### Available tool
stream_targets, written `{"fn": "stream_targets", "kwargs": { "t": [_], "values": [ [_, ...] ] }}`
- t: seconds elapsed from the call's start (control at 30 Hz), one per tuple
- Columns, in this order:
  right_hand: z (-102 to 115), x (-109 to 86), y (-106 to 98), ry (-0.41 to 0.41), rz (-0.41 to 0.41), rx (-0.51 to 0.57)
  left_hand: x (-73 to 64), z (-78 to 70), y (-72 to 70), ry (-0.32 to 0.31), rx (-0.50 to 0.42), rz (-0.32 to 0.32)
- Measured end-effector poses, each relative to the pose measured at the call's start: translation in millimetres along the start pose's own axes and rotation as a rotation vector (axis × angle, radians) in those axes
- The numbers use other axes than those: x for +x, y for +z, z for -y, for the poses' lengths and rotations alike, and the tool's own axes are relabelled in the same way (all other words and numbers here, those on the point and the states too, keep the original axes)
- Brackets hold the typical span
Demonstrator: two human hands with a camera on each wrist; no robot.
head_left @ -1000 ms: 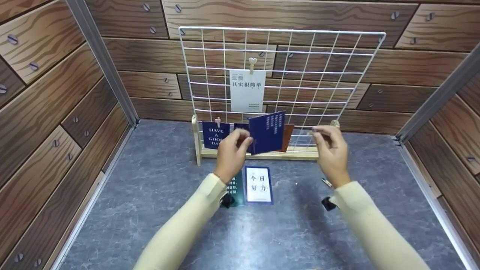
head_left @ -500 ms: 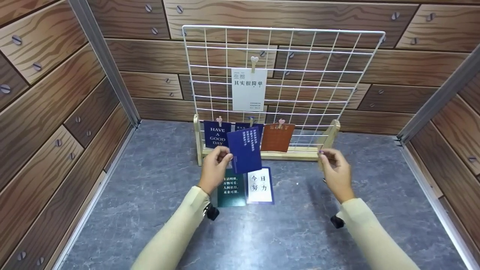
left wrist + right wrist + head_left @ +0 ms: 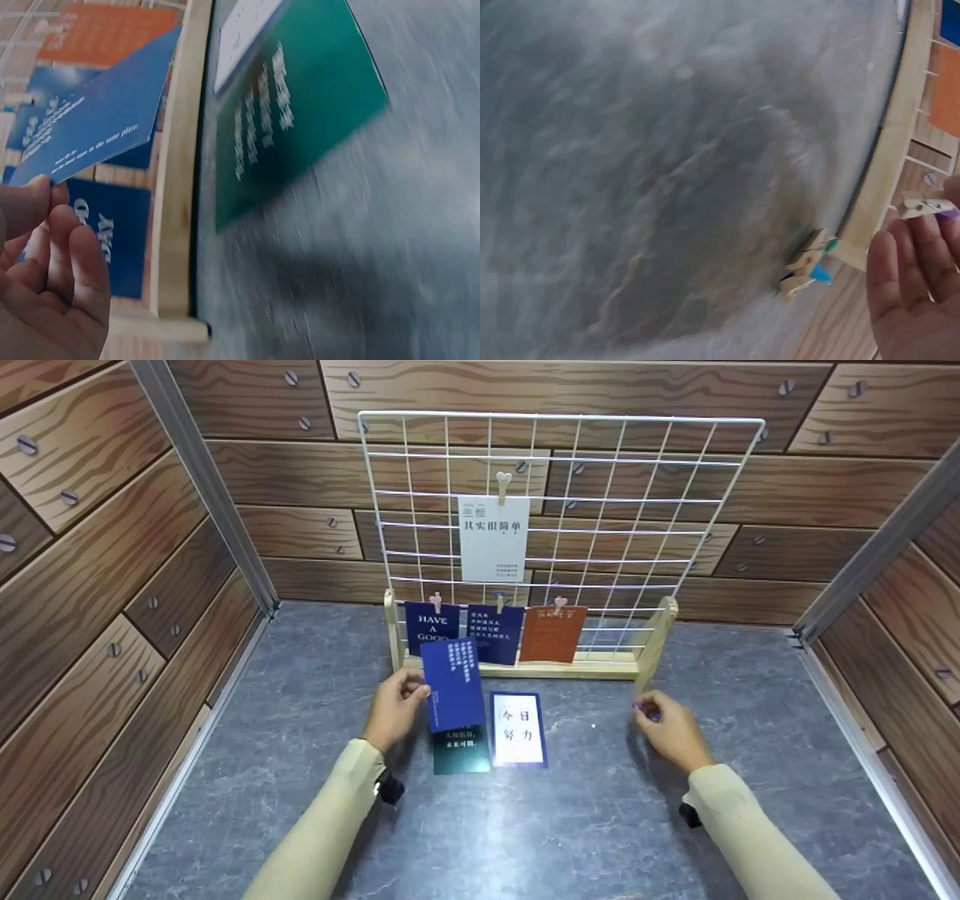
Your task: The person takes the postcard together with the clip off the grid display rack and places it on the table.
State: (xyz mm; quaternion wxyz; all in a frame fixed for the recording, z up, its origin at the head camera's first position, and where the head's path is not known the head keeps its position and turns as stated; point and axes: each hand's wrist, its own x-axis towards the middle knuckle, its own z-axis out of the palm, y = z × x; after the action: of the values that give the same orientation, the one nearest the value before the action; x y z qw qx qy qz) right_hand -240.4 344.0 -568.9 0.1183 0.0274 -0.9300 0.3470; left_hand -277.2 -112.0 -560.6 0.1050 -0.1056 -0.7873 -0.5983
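My left hand [image 3: 393, 706] pinches a blue card [image 3: 454, 690] with white lettering by its left edge, thumb on the front. In the head view the card overlaps the top of a green card [image 3: 460, 757] lying on the table. Beside that lies a white card [image 3: 517, 729] with a blue border. My right hand [image 3: 670, 731], off to the right, pinches a small wooden clothespin [image 3: 924, 205] with a purple end between thumb and fingers. In the right wrist view, several more clothespins [image 3: 807, 264] lie on the table near the rack's foot.
A white wire grid [image 3: 600, 517] stands in a wooden base [image 3: 600, 669] at the back. Clothespins hold a white card [image 3: 493, 547], a navy card [image 3: 421, 619], another navy card [image 3: 504, 639] and an orange card [image 3: 553, 636] on it. Wood-patterned walls enclose the table.
My left hand has brought the blue card down and left, away from the grid, uncovering the orange and second navy cards. My right hand has come lower with the clothespin.
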Motion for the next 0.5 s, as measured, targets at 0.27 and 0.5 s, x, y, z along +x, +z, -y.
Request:
{"fn": "stream_targets", "kwargs": {
  "t": [0.27, 0.5],
  "values": [
    [-11.2, -1.7, 0.4, 0.008, 0.097, -0.109, -0.4, 17.7, -30.0, -0.075, 0.071, 0.049],
    [-13.7, -2.7, -1.9, 0.017, 0.160, -0.186, -2.0, 27.8, -58.2, -0.231, 0.143, 0.167]
  ]
}}
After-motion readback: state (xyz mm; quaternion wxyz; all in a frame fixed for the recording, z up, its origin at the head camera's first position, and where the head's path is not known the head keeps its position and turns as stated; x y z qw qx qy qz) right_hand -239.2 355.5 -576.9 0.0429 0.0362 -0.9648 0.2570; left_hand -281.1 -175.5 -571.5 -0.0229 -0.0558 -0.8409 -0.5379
